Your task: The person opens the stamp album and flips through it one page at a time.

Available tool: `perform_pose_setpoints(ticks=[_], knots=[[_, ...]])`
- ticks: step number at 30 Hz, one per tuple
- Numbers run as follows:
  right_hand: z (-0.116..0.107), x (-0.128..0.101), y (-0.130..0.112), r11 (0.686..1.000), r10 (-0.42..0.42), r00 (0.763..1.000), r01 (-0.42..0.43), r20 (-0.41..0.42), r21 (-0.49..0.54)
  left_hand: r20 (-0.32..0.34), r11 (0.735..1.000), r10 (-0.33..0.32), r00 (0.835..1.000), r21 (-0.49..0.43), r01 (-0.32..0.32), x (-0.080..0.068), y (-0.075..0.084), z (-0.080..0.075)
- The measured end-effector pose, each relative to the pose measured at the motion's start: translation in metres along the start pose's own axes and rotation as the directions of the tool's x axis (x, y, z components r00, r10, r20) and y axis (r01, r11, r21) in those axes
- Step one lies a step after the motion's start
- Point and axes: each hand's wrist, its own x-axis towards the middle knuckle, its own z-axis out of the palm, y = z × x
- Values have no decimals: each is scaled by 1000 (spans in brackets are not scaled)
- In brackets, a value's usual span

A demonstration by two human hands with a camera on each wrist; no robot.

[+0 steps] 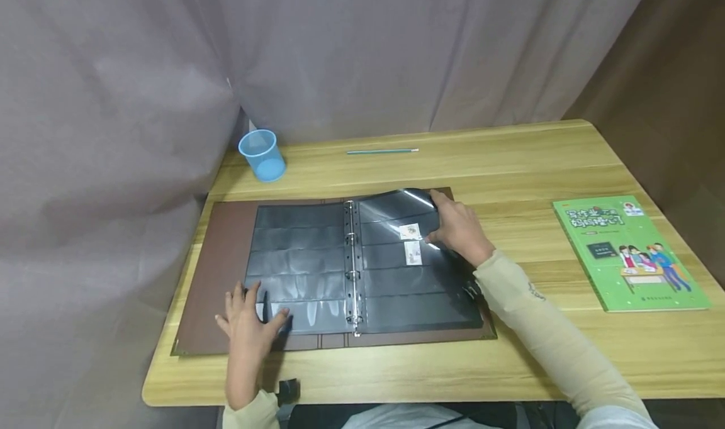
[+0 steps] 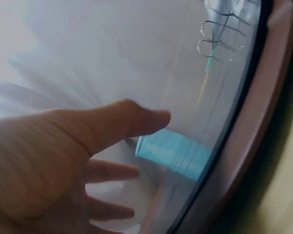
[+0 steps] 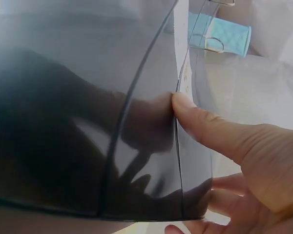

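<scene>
Creased grey drape (image 1: 351,58) spans upper frame; brown drape (image 1: 668,102), upper right. Wood-grain bench (image 1: 498,165), corners rounded, crosses centre.

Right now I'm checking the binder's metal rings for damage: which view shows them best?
The head view: it shows the whole row of metal rings along the open binder's middle. The left wrist view catches some at upper right; the right wrist view, only part near its top.
</scene>
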Motion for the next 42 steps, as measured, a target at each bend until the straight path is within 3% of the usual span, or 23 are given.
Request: perform_pose_setpoints(ticks=[5, 9, 16, 21, 24, 31, 36, 42], knots=[[-1, -1, 2, 998, 8, 1000, -10, 30, 63, 75, 999, 47, 996, 13, -48, 0, 2, 8], [-2, -2, 2, 995, 12, 998, -19, 61, 102, 96, 997, 77, 992, 17, -79, 0, 6, 16], [-11, -9, 4, 987, -39, 996, 25, 84, 162, 117, 995, 58, 991, 74, -67, 2, 10, 24], [-19, -16, 7, 957, -64, 995, 39, 77, 286, 122, 996, 34, 992, 73, -43, 1, 9, 27], [-25, -20, 8, 939, -36, 996, 8, 76, 345, 122, 997, 20, 992, 66, -28, 1, 8, 29], [-39, -36, 11, 923, 54, 978, -126, 201, 364, 130, 996, 7, 991, 83, -18, 2, 9, 32], [-46, -48, 10, 890, 37, 953, -168, 300, 424, 133, 997, 4, 991, 81, -14, 3, 10, 33], [-47, -59, 10, 837, -21, 941, -169, 339, 521, 133, 998, 4, 991, 62, -13, 4, 10, 32]])
